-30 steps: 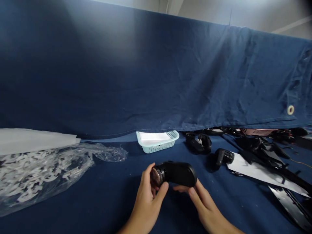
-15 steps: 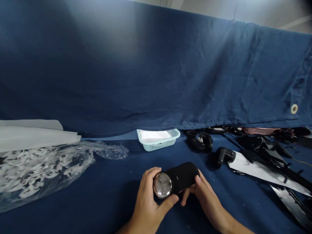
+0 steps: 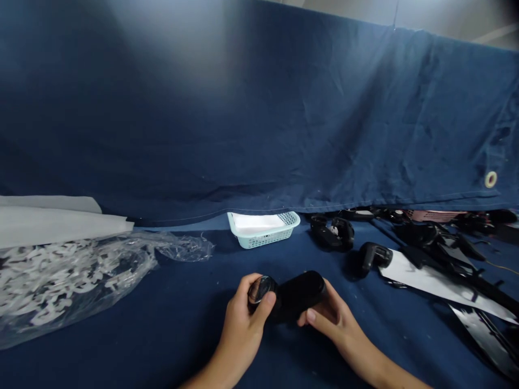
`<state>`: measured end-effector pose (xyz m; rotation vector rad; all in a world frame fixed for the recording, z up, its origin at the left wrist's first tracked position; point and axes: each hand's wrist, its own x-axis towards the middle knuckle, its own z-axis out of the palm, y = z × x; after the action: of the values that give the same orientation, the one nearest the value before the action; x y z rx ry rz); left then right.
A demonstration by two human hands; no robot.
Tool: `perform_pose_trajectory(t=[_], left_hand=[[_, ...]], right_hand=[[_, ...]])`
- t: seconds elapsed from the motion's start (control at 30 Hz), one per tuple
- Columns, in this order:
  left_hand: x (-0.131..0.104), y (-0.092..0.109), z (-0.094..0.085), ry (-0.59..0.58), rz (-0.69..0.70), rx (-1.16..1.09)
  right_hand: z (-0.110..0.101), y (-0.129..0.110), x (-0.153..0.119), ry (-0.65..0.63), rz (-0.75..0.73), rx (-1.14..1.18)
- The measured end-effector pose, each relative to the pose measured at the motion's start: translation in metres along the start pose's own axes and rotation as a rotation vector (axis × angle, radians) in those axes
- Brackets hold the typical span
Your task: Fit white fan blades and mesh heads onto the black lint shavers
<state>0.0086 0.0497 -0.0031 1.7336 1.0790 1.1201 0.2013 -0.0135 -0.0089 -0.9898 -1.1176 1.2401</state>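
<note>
A black fabric shaver (image 3: 298,296) is held between both hands above the blue cloth. My left hand (image 3: 246,316) closes round its head end, thumb across the shiny round cap; the perforated face is turned out of sight. My right hand (image 3: 334,319) grips the far end of the body from the right, its fingers curled beneath and partly hidden.
A light blue basket (image 3: 265,238) with white paper inside stands ahead. To the left lies a clear bag (image 3: 81,275) of white plastic parts, under white sheets (image 3: 60,222). Black plastic housings (image 3: 332,232) and a black angled part (image 3: 375,256) are at right. A blue curtain (image 3: 243,119) hangs behind.
The shaver has been turned in my hands, so its perforated metal head no longer faces me. My left thumb has moved up onto the head, and my right thumb has dropped lower on the body.
</note>
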Motion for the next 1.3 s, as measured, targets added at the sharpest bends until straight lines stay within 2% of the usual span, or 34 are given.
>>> perform_pose_trajectory(t=[0.33, 0.57, 0.7, 0.83, 0.93, 1.03, 1.2, 1.3], left_hand=[[-0.008, 0.000, 0.000, 0.017, 0.108, 0.066], [-0.015, -0.006, 0.005, 0.146, 0.285, 0.124], [-0.017, -0.008, 0.008, 0.142, 0.375, 0.123], [-0.017, -0.004, 0.008, 0.134, 0.391, 0.149], [-0.017, 0.000, 0.008, 0.125, 0.373, 0.180], [-0.016, 0.001, 0.008, 0.114, 0.360, 0.204], [-0.012, 0.001, 0.007, 0.086, 0.311, 0.208], [-0.012, 0.001, 0.006, 0.083, 0.258, 0.223]], right_hand=[[-0.005, 0.003, 0.002, 0.044, 0.037, 0.041], [-0.009, 0.005, 0.001, -0.044, 0.025, 0.081], [-0.011, 0.008, 0.002, -0.014, 0.038, 0.143], [-0.011, 0.013, 0.003, 0.025, 0.003, 0.123], [-0.011, 0.015, 0.005, 0.095, -0.019, 0.026], [-0.013, 0.017, 0.007, 0.169, -0.065, -0.175], [-0.027, 0.013, 0.013, 0.160, -0.158, -0.534], [-0.037, 0.008, 0.019, 0.154, -0.218, -0.639]])
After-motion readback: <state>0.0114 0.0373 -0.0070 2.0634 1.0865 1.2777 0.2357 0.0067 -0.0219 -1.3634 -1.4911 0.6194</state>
